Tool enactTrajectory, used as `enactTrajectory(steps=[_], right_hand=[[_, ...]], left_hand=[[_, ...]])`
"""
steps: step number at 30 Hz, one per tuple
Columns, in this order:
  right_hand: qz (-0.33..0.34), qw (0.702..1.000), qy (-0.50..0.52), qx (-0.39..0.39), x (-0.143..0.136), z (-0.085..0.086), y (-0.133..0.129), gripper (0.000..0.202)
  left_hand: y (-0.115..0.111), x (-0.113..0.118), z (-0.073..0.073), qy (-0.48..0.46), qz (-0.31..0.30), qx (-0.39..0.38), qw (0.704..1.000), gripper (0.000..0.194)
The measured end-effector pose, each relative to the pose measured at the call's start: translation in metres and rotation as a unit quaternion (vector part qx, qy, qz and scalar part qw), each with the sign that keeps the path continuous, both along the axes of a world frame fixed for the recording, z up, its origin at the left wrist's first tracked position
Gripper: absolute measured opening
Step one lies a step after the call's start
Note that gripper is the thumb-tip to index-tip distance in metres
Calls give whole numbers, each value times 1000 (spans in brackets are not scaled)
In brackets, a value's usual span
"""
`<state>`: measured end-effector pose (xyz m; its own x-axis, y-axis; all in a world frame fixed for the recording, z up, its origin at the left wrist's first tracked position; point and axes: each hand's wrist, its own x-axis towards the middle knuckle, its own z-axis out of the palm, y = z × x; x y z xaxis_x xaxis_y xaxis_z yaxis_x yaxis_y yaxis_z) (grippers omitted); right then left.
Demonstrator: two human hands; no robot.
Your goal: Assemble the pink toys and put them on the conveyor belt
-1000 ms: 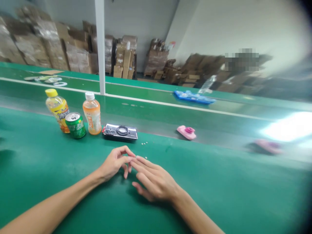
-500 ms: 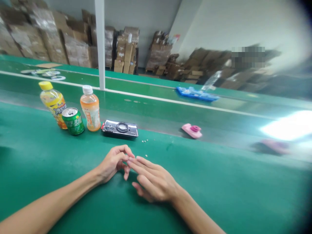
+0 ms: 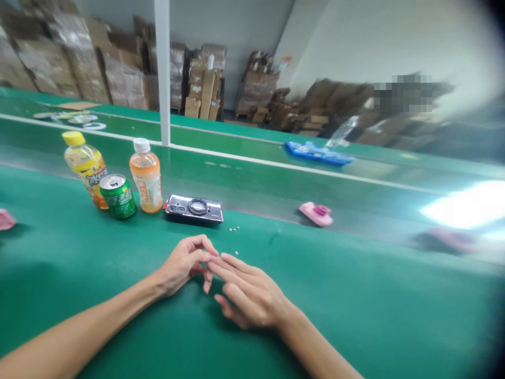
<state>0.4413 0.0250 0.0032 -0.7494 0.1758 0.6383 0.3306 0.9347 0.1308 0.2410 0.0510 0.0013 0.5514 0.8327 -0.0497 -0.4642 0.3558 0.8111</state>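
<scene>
My left hand [image 3: 189,263] is closed in a pinch, its thumb and index finger meeting at the fingertips of my right hand. Anything small between them is hidden. My right hand [image 3: 250,295] lies palm down with its fingers stretched out and slightly apart, the tips touching the left fingertips. Both hands are just above or on the green table [image 3: 177,337]. Several tiny white bits [image 3: 234,229] lie just beyond the fingers. Past them is a phone [image 3: 194,209], back side up, with a ring on its case.
Left of the phone stand an orange drink bottle [image 3: 146,176], a green can [image 3: 118,197] and a yellow-capped bottle [image 3: 86,168]. A pink piece with a darker knob [image 3: 316,213] is on the belt. Behind are a blue tray [image 3: 319,153], a white post [image 3: 162,73] and stacked cartons [image 3: 59,63].
The knobbed pink piece and the blurred one beyond it have shifted slightly right. Another pink piece has come in at the left edge. My hands have barely moved.
</scene>
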Motion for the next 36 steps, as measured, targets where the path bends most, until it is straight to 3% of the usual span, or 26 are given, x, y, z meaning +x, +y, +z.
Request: enactTrajectory(steps=[36], right_hand=[[2,1000,-10,3,-1,3,-3,10]], left_hand=[[0,1,1,32,2,-6,999,26]])
